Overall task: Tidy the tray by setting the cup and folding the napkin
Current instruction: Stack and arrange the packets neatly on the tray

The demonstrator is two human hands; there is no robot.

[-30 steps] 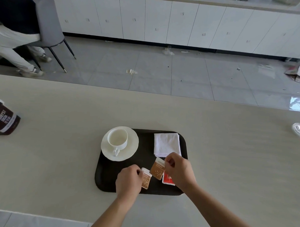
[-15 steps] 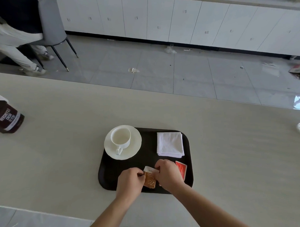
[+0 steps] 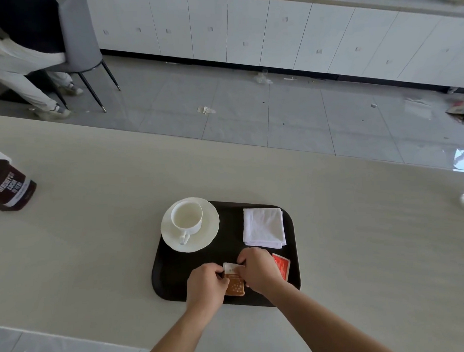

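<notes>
Left hand (image 3: pixel 207 284) and right hand (image 3: pixel 258 272) now pinch the orange paper sachets (image 3: pixel 234 285) stacked, no longer apart. I reckon white ceramic cup (image 3: pixel 187 217), folded white napkin (image 3: pixel 263 227) done.

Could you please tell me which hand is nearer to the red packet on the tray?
Right. The right hand sits just beside the red packet, overlapping its edge; the left hand is farther left, beyond the orange packet.

The tray (image 3: pixel 227 228) is being shown as matt plastic, the desk (image 3: pixel 96 233) as smooth wood-grain laminate, the cup (image 3: pixel 186 217) and saucer (image 3: pixel 211 226) as glossy ceramic, the napkin (image 3: pixel 263 227) as cloth.
</notes>
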